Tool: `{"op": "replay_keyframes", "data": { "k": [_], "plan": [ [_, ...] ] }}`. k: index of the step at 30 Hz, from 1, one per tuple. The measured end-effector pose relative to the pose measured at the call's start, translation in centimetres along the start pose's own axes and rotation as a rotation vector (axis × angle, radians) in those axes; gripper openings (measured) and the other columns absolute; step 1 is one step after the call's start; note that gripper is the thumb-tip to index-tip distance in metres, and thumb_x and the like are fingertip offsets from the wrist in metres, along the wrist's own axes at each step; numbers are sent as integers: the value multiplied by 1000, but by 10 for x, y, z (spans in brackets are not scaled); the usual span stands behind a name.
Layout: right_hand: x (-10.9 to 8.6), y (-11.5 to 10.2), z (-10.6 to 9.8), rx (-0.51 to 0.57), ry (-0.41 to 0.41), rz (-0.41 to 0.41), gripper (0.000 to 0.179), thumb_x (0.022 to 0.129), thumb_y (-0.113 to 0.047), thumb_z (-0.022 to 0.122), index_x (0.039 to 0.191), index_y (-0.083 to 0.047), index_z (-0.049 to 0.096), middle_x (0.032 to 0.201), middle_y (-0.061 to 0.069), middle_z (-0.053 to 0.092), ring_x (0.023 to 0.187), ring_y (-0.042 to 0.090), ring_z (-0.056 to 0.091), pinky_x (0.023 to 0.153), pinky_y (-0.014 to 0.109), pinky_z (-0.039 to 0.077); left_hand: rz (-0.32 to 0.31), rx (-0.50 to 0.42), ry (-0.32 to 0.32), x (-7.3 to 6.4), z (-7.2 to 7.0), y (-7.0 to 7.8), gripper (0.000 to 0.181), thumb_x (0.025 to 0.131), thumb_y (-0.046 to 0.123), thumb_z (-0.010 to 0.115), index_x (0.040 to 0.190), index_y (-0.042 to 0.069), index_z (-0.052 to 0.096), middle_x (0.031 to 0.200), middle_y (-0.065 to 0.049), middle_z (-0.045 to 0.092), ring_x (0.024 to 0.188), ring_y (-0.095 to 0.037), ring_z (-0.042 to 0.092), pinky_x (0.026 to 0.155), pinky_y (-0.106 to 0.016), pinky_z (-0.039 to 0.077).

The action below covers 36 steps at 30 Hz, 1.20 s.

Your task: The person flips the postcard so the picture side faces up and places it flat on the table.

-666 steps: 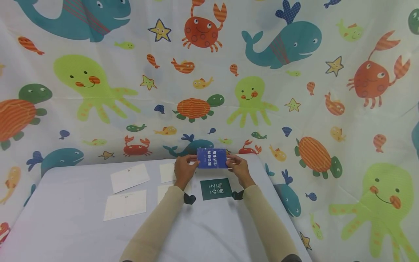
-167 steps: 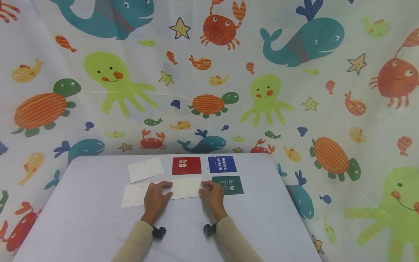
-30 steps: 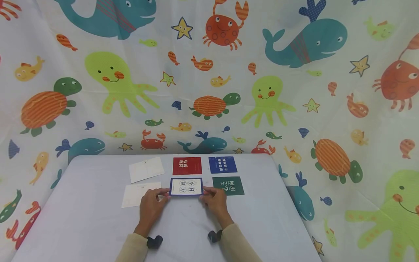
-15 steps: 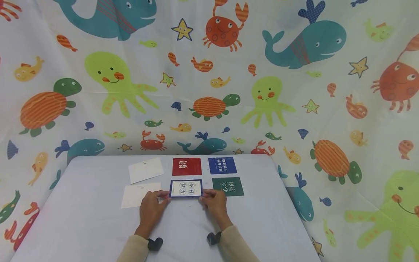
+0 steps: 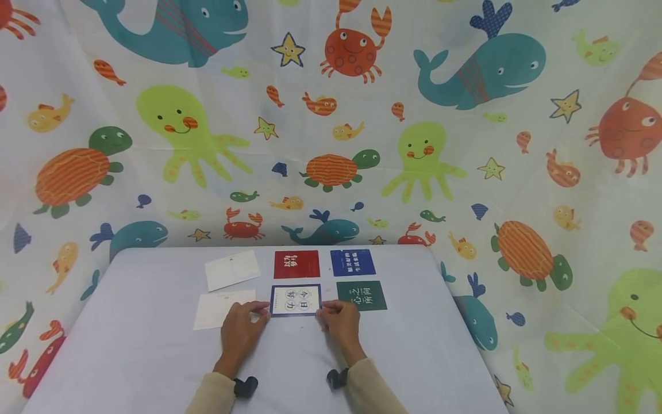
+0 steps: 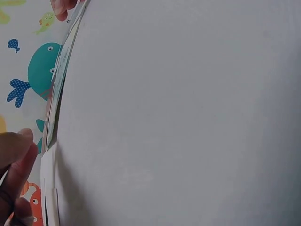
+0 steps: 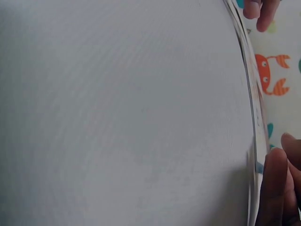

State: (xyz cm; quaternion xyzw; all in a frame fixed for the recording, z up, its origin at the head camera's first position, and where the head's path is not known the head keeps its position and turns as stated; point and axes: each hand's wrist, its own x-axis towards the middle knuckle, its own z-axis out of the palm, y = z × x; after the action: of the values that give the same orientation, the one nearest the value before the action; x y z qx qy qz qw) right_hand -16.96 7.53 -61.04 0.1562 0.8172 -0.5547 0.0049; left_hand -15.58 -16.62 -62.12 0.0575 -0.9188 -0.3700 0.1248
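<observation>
A blue-bordered postcard (image 5: 296, 301) with a white middle and dark characters lies face up on the table between both hands. My left hand (image 5: 240, 330) has its thumb and index fingertips right at the card's left edge; in the left wrist view these fingers (image 6: 21, 141) stand slightly off the card's end. My right hand (image 5: 341, 325) pinches the near right corner, its fingertips (image 7: 275, 162) overlapping the edge in the right wrist view. A red postcard (image 5: 297, 264) lies just behind, a blue postcard (image 5: 353, 262) behind to the right, and a green postcard (image 5: 362, 295) beside the right hand.
Two white-backed postcards lie to the left: a tilted far one (image 5: 233, 270) and a nearer one (image 5: 219, 310) partly behind the left hand. The white-covered table (image 5: 129, 345) ends at a curtain (image 5: 331, 103) printed with sea animals.
Earlier I held up the blue postcard; since then the red one shows its face. The middle card has turned from white back to blue-bordered face and come down flat; my left fingers have loosened.
</observation>
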Motion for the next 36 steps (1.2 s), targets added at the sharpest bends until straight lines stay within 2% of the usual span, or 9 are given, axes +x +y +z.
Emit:
{"op": "replay_keyframes", "data": {
  "k": [7,14,25,32,36],
  "plan": [
    [-1,-2,10,-18,-21,-50,18,89,-13,85,108,-14,83,83,-2,77,66,13,68,61,25,56,-2,-30,2,0,-11,-2,25,89,14,82,114,18,82,87,1,75,78,-16,50,66,-29,37],
    [-2,-10,26,-16,-46,-109,24,88,-13,85,111,-14,81,84,-5,75,71,11,66,61,24,56,-16,-31,6,3,-23,-11,24,90,15,82,114,19,82,89,0,78,78,-17,48,66,-30,37],
    [-8,-24,46,15,-99,-95,28,89,-15,86,117,-15,79,89,-5,78,74,9,70,65,26,60,-37,-8,28,4,-40,-26,23,91,18,82,113,18,81,90,-1,80,77,-17,47,65,-30,35],
    [-11,-28,57,16,-108,-83,31,88,-19,87,118,-19,80,95,-8,79,79,8,71,66,26,60,-24,10,50,6,-52,-40,25,89,18,84,114,17,81,90,-1,81,76,-16,47,64,-30,34],
    [-14,-31,63,20,-125,-88,34,88,-21,88,120,-20,79,100,-5,80,80,7,72,67,26,61,-45,23,44,7,-60,-45,27,89,18,84,116,16,80,93,-2,82,78,-17,47,65,-30,34]
  ]
}}
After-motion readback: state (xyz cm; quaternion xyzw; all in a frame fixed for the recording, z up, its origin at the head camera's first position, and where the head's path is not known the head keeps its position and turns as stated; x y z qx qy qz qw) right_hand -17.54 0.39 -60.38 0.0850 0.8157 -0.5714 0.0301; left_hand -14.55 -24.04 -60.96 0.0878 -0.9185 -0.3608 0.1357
